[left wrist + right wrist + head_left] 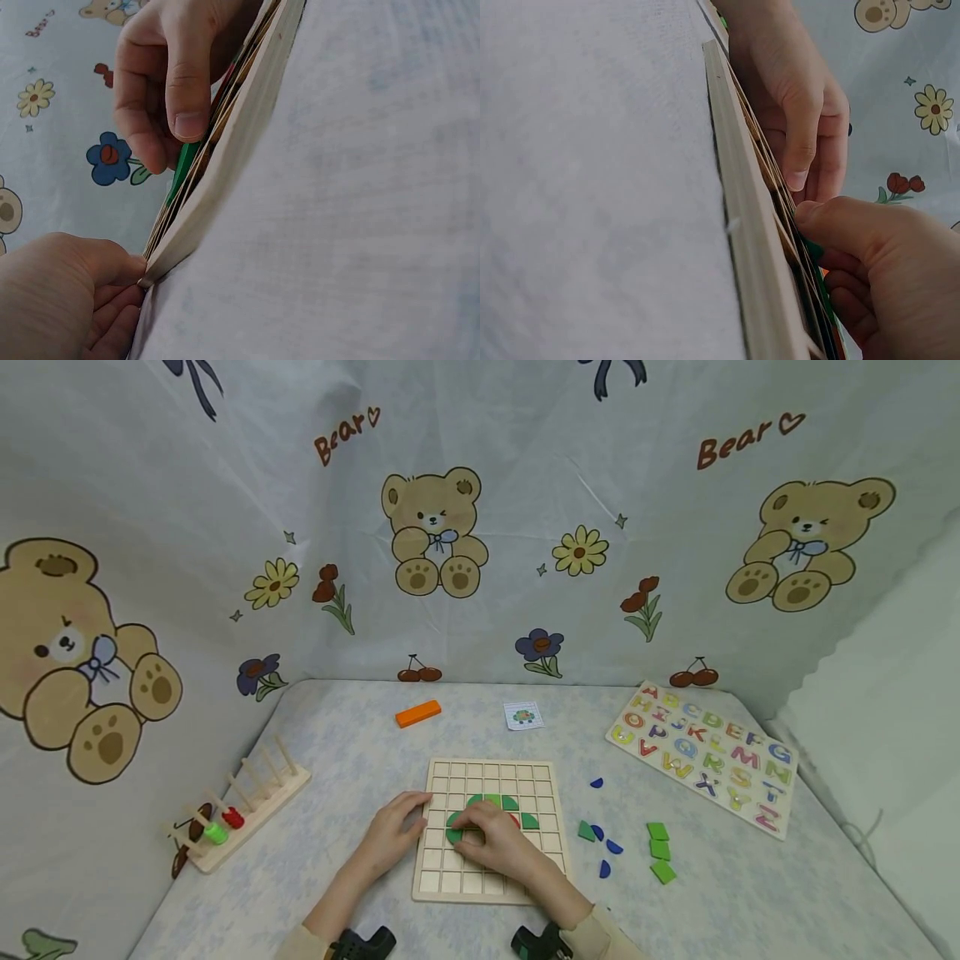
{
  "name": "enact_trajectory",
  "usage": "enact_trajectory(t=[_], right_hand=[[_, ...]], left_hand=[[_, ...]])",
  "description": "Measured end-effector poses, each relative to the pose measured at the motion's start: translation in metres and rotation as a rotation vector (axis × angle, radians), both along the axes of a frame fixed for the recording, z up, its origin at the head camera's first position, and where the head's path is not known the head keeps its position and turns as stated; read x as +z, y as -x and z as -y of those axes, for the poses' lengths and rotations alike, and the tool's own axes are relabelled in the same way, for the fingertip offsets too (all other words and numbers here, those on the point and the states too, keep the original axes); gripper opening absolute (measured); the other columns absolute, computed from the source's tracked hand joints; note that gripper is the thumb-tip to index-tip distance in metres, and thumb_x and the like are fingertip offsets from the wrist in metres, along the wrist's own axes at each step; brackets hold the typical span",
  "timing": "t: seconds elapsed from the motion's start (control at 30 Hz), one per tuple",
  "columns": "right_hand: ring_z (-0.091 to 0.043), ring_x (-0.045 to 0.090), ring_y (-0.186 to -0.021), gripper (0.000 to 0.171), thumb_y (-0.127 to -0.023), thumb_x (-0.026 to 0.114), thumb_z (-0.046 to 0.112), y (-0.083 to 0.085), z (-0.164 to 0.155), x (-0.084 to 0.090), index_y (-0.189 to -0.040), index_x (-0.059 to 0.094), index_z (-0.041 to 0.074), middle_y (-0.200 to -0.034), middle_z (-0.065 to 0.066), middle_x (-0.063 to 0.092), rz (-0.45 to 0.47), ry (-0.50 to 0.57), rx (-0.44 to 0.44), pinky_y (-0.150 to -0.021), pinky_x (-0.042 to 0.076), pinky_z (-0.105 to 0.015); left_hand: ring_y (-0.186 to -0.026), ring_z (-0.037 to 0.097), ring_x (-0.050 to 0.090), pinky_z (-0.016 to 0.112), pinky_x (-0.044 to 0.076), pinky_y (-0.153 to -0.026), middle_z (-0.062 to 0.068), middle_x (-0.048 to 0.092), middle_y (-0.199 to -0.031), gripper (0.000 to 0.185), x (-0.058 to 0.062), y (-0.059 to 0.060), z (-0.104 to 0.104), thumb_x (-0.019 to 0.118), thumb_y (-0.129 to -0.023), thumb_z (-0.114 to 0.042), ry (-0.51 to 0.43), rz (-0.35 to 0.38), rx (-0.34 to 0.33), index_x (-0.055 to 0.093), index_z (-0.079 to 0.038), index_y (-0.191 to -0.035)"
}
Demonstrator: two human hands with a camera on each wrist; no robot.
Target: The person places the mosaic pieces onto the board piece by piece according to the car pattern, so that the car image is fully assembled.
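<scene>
A square wooden grid board (442, 881) lies on the table in the head view. Its left edge is held by my left hand (388, 837), thumb at the rim and fingers curled beside it. Over the board's middle, my right hand (501, 845) pinches a green quarter-round piece (812, 247) down at the grid, partly hidden by the fingers. Other green pieces (530, 821) and a light green square (492, 799) sit in the cells. A red piece (514, 818) shows partly behind the right hand.
Right of the board lie several blue half-rounds (614, 847), a green piece (586, 831) and light green squares (660, 850). An alphabet board (701, 756) is at back right, a peg rack (255, 810) at left. Behind are an orange block (418, 714) and a picture card (522, 716).
</scene>
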State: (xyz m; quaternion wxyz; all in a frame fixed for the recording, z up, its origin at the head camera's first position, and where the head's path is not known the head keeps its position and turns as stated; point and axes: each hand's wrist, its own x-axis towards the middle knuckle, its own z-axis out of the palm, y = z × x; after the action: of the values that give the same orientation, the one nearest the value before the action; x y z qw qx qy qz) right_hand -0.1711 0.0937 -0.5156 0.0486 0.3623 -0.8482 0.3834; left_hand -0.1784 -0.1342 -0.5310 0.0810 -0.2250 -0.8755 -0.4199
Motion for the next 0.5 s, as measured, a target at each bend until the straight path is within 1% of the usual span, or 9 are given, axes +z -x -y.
enact_trajectory(t=[0.17,0.3,0.5], right_hand=[[-0.012,0.052,-0.099,0.018,-0.083,0.073,0.014,0.0004,0.0005,0.0019,-0.1,0.066,0.012,-0.103,0.003,0.061,-0.013,-0.012,0.008,-0.086,0.046,-0.026],[-0.012,0.052,-0.101,0.019,-0.083,0.074,0.014,0.0007,0.0005,0.0027,-0.1,0.066,0.011,-0.104,0.003,0.062,-0.019,-0.007,0.011,-0.088,0.045,-0.026],[-0.013,0.052,-0.102,0.02,-0.083,0.074,0.018,0.0002,0.0006,0.0008,-0.101,0.067,0.012,-0.105,0.002,0.061,-0.025,0.011,0.012,-0.087,0.046,-0.026]], left_hand=[[-0.118,0.024,0.052,0.045,0.042,-0.096,0.006,0.058,-0.124,0.037,-0.0015,0.0013,0.0003,0.064,-0.089,-0.005,0.004,-0.016,0.003,0.059,-0.003,-0.126],[-0.119,0.023,0.051,0.044,0.042,-0.097,0.005,0.057,-0.124,0.038,-0.0018,0.0018,0.0004,0.064,-0.089,-0.006,0.002,-0.005,0.008,0.059,-0.004,-0.127],[-0.12,0.024,0.051,0.045,0.041,-0.098,0.005,0.057,-0.125,0.038,-0.0002,0.0001,-0.0002,0.065,-0.089,-0.006,-0.005,0.021,0.011,0.058,-0.004,-0.127]])
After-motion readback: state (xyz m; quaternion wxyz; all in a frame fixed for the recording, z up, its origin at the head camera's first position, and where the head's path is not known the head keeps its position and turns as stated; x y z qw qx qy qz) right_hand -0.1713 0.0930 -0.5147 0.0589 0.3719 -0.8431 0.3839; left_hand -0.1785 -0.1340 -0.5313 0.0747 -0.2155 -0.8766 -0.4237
